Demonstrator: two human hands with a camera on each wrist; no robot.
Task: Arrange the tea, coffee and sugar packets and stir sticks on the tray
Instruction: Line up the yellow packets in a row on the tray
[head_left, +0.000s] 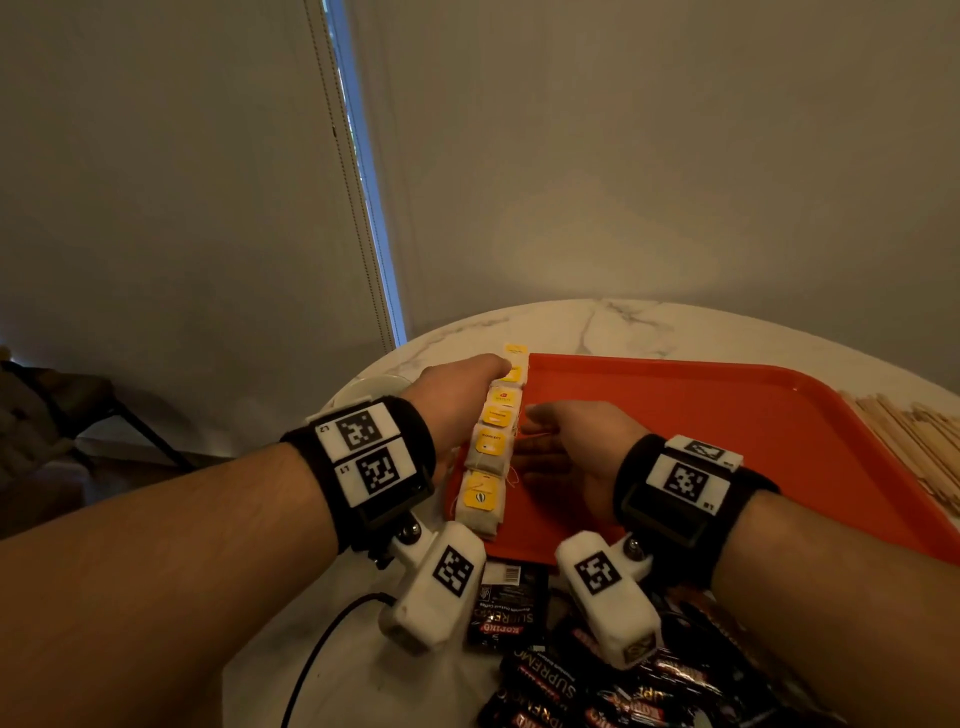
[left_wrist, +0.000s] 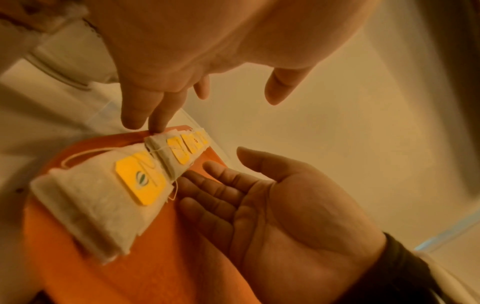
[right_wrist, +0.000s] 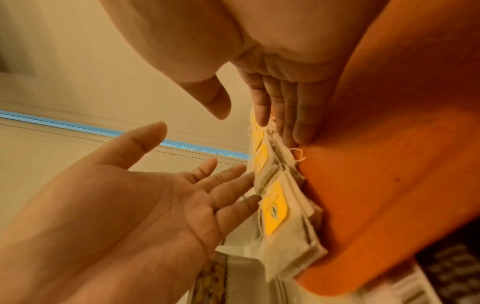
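Flanking a row of yellow-tagged paper tea bags (head_left: 493, 439) on the orange plastic tray (head_left: 727, 431), left hand (head_left: 457, 395) and right hand (head_left: 576, 447) keep fingers straight, holding nothing

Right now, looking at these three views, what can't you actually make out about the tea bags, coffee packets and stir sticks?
- Stir sticks: head view only, cut off by the right edge, so no count.
- Coffee packets: head view, partly hidden by both wrist cameras and the right forearm.
- Tea bags: tag print too small and blurred in every view; the left hand hides the row's far left side.
- Sugar packets: none identifiable.
- Tray: near right corner hidden by the right arm.
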